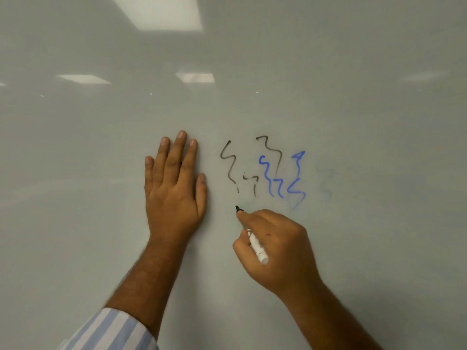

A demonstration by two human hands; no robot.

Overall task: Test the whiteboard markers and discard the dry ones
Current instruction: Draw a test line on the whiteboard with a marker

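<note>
Right fingers (249,223) curled and pinching a marker (255,242) near its black tip, thumb tucked beneath the barrel. Right hand (275,248) low and right of centre, knuckles toward the camera. White barrel angled down and to the right, its rear end poking out below the fingers; black tip pointing up and to the left, at or just off the board (101,173) — contact not clear. No cap on the tip.

Left fingers (178,157) straight and pressed close together, thumb lying alongside, all flat against the board. Left hand (174,193) just left of the scribbles, well apart from the marker tip. Striped blue-and-white sleeve (111,329) at the bottom edge, pushed back up the left forearm.

Above the tip, between the hands and a little higher: black squiggles (228,164), thin and broken in places, fading to faint dashes at their lower ends. Right of those, blue squiggles (270,180), bolder, partly smeared at the lower right. Farther right, a very faint grey trace (326,183).

Ceiling lights (161,13) mirrored in the glossy upper board.
</note>
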